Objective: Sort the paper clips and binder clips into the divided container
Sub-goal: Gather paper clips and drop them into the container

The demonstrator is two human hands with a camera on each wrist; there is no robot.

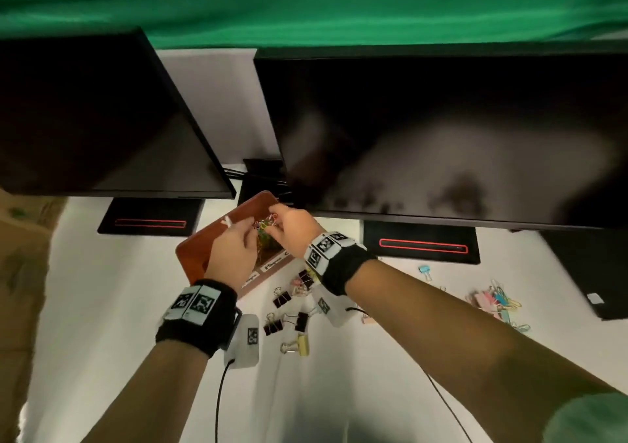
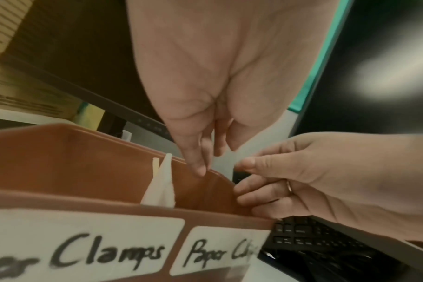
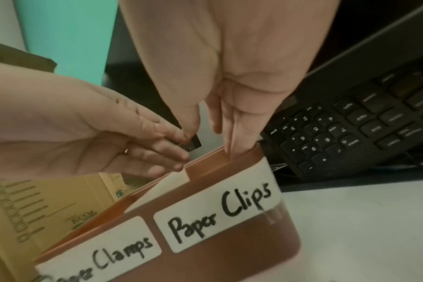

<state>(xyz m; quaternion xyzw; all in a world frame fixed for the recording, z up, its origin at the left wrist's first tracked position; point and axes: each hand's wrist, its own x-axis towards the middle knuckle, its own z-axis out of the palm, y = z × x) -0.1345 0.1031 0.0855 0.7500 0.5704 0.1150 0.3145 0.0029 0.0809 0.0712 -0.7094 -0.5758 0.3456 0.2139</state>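
White desk (image 1: 119, 306) under two dark monitors (image 1: 441, 130) is holding the brown divided container (image 1: 204, 242); both hands, left hand (image 1: 234, 249) and right hand (image 1: 292, 228), are pinching colored paper clips (image 1: 265, 225) over its "Paper Clips" side, while binder clips (image 1: 289, 320) are lying nearby.

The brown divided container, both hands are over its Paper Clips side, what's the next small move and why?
Probably let the coloured paper clips drop: both the left hand and right hand hold them above the brown plastic divided container, over the compartment labelled Paper Clips.
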